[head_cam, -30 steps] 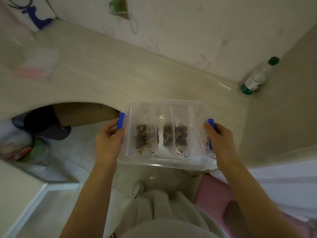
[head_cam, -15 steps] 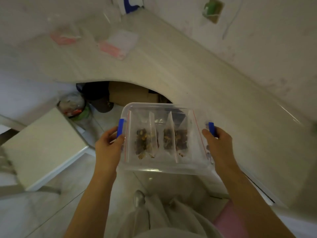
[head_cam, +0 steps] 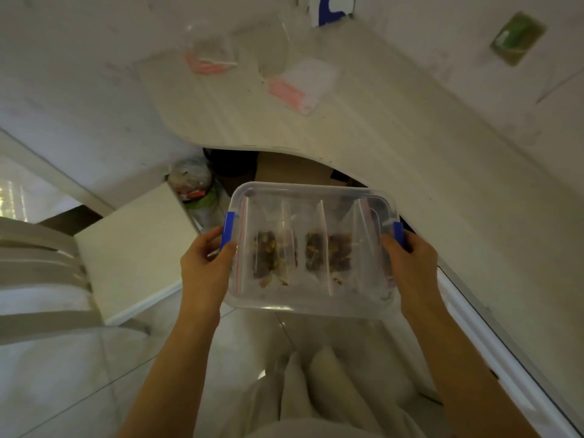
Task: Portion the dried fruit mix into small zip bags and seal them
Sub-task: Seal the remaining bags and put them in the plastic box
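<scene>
Both hands are gripping one box [head_cam: 303, 303]: the left hand [head_cam: 202, 267] is curling round its left end and the right hand [head_cam: 410, 267] round its right end, thumbs sitting up by the two blue clips [head_cam: 228, 229]. The box is clear plastic with rounded corners, and it's being held level between them in front of the curved desk [head_cam: 395, 147] edge. Inside, see-through zip bags [head_cam: 363, 248] with thin red lines are overlapping, so I can't count them exactly, and they're holding two dark lumpy clusters of dried fruit [head_cam: 328, 256]. Further out, two piles of flat empty bags [head_cam: 303, 83] with pink strips are lying on the pale desk.
</scene>
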